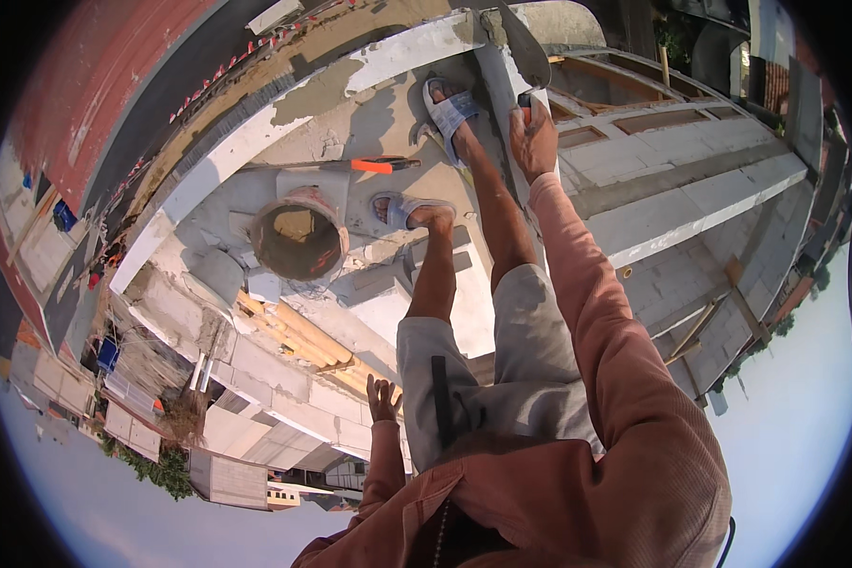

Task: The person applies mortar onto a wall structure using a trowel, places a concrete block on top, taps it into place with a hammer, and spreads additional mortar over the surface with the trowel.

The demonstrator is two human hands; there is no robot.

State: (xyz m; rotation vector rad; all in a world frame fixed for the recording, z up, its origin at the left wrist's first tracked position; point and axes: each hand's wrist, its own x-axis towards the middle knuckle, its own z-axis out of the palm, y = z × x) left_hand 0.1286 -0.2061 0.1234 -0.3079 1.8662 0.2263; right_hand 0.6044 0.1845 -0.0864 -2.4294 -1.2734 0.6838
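Note:
My right hand (534,140) is wrapped round the handle of a trowel, arm stretched forward. The trowel's dark grey blade (527,45) is over the corner of the white block wall (426,38), beside a lump of wet mortar (492,28). My left hand (383,399) hangs at my side with fingers apart and nothing in it. On the floor to the left of my feet stands a round bucket (298,235) with grey mortar in it. A handsaw with an orange handle (373,166) lies past the bucket, near my sandals (417,210).
Mortar is smeared along the curved wall's top (317,95). Yellowish pipes or poles (298,331) lie left of me, with grey block pieces (379,279) near the bucket. Another block wall (719,213) runs on the right. A red roof (95,85) lies beyond the far left edge.

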